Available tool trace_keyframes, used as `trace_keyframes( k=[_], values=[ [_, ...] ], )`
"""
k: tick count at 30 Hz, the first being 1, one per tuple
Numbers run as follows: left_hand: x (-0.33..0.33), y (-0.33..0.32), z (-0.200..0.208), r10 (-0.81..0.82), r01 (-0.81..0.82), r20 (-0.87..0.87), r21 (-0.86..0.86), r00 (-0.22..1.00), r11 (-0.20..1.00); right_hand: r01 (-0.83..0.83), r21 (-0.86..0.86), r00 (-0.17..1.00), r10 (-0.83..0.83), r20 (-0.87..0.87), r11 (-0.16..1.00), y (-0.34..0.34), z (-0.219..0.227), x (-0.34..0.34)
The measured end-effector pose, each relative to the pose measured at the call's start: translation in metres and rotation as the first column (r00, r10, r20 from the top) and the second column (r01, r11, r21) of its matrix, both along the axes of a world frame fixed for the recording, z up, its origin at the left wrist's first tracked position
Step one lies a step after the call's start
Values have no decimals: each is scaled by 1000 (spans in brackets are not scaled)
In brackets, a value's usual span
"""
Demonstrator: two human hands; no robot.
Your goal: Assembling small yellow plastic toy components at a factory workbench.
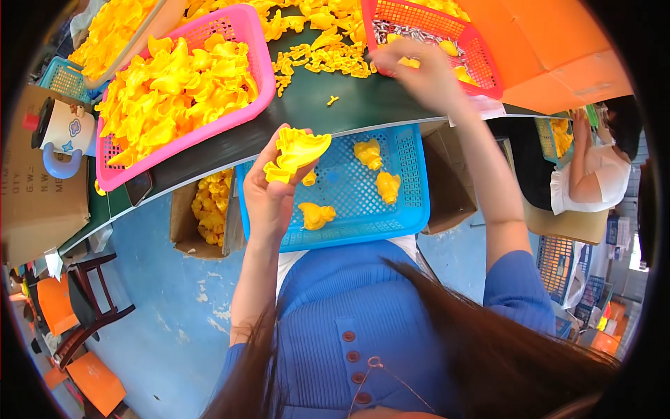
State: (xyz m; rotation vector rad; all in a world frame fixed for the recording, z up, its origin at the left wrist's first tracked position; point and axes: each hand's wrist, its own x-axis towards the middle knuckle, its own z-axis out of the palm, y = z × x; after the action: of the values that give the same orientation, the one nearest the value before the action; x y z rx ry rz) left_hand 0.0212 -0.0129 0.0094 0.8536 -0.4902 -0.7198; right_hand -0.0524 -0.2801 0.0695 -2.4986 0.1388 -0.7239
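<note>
Centrally, a seated person in a blue ribbed short-sleeved top [314,335] works with both bare hands at a dark green worktop [307,94]. The left hand [271,185] is raised near the worktop's front edge; its grip pinches a curved, hollow yellow plastic piece [301,150] between thumb and fingers. This piece is held clear above a blue perforated plastic basket [413,167], which rests at the person's lap. In that basket, three rounded yellow plastic parts [317,216] lie apart from one another, and a further bit of yellow shows just beside the left hand, mostly hidden.

The right hand [422,70] reaches forward to the near side of a red perforated plastic basket [486,63] containing small silvery metal pieces [433,36] and several yellow parts. This hand is blurred; I cannot tell whether its grip is spread or closed on anything.

To the left, a pink perforated plastic basket [265,56] is heaped with thin yellow plastic pieces [181,87]. Between the two baskets on the worktop, loose yellow pieces [324,56] are strewn, with one small yellow scrap [333,100] nearer the front edge. At far right sits a co-worker in a white top [593,174].
</note>
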Motion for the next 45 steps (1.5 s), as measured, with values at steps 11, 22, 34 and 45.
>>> trace_keyframes(
  k=[11,22,34,45],
  values=[
    [-5,-1,-5,-57,62,-85,60,995,996,72,-244,847,-188,-496,967,-137,-41,27],
    [-1,3,-11,-123,129,-108,50,987,990,179,-243,861,-271,-430,953,-134,-7,1],
    [-6,0,-6,-192,192,-127,-18,973,981,-153,798,895,425,-139,584,76,-5,-1],
    [-5,5,-7,-183,181,-147,-29,972,983,-143,765,902,401,-160,628,82,-4,-1]
  ],
)
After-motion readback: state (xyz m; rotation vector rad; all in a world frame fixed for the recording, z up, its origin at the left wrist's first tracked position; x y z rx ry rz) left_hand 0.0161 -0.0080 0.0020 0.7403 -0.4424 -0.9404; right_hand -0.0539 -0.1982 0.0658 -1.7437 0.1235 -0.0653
